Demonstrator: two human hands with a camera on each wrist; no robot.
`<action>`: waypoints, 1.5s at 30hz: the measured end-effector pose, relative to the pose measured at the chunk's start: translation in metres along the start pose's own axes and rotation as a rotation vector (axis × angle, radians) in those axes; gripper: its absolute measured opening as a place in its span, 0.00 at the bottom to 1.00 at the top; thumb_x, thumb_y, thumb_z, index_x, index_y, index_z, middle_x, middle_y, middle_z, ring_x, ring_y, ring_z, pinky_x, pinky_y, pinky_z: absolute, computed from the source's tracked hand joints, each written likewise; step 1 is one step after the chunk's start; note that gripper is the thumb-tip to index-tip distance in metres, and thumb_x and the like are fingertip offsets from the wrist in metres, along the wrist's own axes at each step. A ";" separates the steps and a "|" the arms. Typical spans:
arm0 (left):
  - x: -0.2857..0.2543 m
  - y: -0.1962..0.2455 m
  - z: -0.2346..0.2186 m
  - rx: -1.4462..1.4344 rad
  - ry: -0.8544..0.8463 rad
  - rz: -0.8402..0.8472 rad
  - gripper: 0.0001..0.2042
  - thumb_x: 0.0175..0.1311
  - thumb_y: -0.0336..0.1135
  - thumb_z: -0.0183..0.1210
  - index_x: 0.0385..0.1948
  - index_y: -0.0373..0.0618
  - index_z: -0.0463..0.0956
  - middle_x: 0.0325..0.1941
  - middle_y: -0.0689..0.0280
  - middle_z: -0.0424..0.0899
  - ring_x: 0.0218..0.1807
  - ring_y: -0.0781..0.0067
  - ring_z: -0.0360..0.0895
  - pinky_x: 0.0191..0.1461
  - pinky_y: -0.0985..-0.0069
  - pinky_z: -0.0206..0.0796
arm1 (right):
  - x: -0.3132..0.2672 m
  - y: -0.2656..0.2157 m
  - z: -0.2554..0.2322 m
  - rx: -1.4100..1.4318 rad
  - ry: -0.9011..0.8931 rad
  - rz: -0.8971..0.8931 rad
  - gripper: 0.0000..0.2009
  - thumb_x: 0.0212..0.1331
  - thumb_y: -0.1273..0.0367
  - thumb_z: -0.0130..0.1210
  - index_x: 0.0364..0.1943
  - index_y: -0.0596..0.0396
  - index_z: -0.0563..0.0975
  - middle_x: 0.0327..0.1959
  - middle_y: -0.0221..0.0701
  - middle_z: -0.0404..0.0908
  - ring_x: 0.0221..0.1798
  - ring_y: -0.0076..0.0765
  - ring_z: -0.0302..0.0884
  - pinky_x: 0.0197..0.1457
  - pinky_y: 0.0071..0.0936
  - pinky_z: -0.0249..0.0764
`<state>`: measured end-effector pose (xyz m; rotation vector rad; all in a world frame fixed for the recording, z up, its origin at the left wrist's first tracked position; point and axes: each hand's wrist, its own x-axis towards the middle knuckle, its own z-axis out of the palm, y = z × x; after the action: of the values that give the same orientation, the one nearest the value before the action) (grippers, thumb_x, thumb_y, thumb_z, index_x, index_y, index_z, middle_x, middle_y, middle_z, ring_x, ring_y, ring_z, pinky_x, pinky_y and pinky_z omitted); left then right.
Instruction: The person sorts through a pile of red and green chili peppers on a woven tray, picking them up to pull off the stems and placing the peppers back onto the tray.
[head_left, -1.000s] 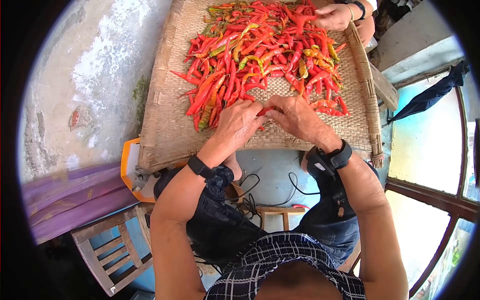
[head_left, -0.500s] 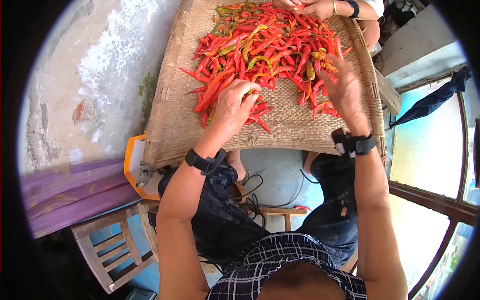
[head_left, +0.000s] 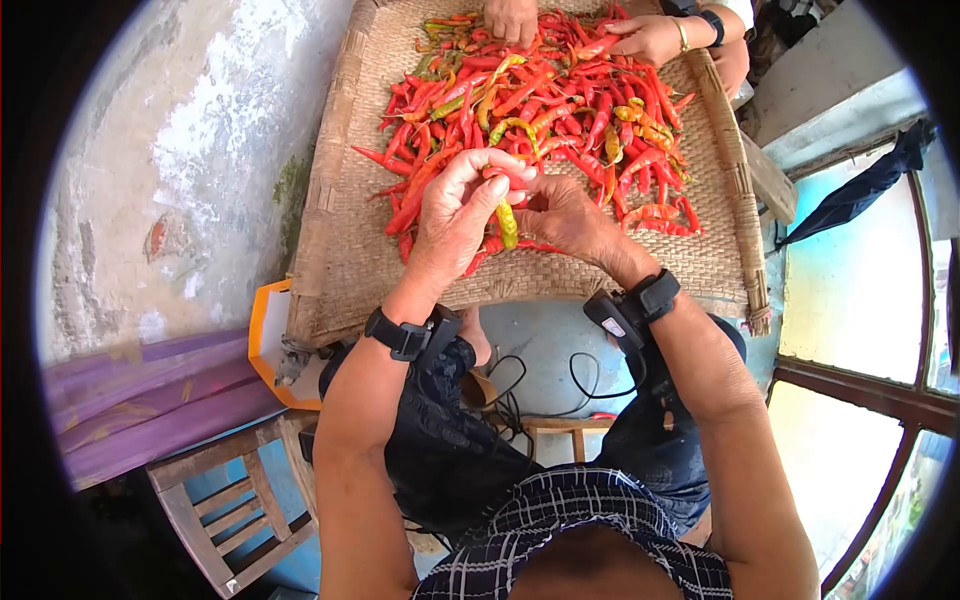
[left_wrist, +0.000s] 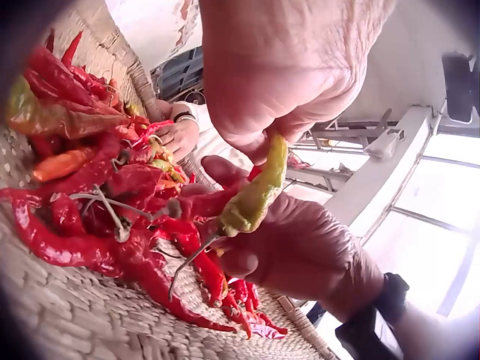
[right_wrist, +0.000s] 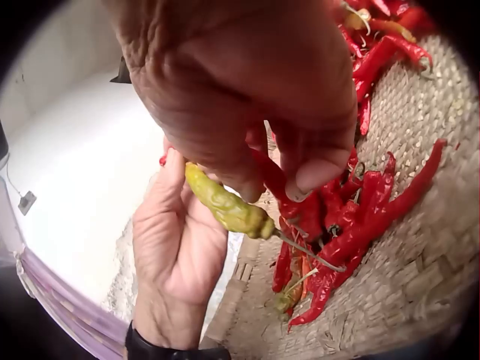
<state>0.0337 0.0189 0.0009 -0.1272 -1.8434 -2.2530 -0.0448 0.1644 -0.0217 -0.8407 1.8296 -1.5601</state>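
My left hand (head_left: 450, 220) pinches a yellow-green chili pepper (head_left: 508, 228) between thumb and fingers, its thin stem pointing downward. A bit of red chili (head_left: 512, 178) also shows at those fingers. Close beside it, my right hand (head_left: 580, 222) has its thumb and fingers curled about a red chili (right_wrist: 270, 174), partly hidden by the hand in the right wrist view. Both hands are over the near side of a pile of mostly red chilies (head_left: 540, 90), which lies on a woven tray (head_left: 345, 230). Loose red chilies (right_wrist: 375, 232) lie under my hands.
Across the tray, another person's hands (head_left: 650, 40) reach into the pile. A plastered wall (head_left: 220, 130) stands at left, a window (head_left: 840, 280) at right. Below the tray are black cables (head_left: 510, 400), a wooden stool (head_left: 565, 424) and a wooden chair (head_left: 240, 500).
My right hand swung out to the right over the pile, fingers spread, then came back beside my left. The yellow-green chili now shows below my left fingers. The other person's hands moved apart.
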 end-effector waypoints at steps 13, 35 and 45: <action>0.004 -0.006 -0.019 0.007 0.356 -0.036 0.14 0.68 0.24 0.45 0.55 0.36 0.66 0.53 0.55 0.75 0.57 0.64 0.74 0.61 0.69 0.67 | 0.013 -0.005 -0.080 0.565 0.645 -0.044 0.16 0.61 0.65 0.57 0.45 0.65 0.73 0.33 0.31 0.78 0.32 0.23 0.75 0.33 0.21 0.73; -0.004 -0.012 0.017 -0.204 0.138 -0.058 0.12 0.68 0.27 0.47 0.51 0.37 0.68 0.52 0.59 0.75 0.56 0.65 0.74 0.62 0.69 0.66 | -0.017 -0.002 0.001 0.040 -0.133 -0.056 0.09 0.59 0.68 0.59 0.33 0.61 0.79 0.23 0.25 0.76 0.29 0.18 0.69 0.32 0.23 0.69; -0.013 -0.012 -0.002 1.021 -0.209 -0.173 0.21 0.58 0.39 0.61 0.51 0.43 0.68 0.45 0.59 0.76 0.43 0.63 0.78 0.40 0.66 0.71 | 0.002 -0.017 -0.082 0.439 0.630 -0.027 0.11 0.64 0.61 0.53 0.34 0.54 0.77 0.25 0.24 0.78 0.21 0.17 0.67 0.23 0.18 0.66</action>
<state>0.0441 0.0205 -0.0139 -0.0222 -2.9402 -1.1439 -0.1076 0.2121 0.0071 -0.1726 1.7450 -2.3099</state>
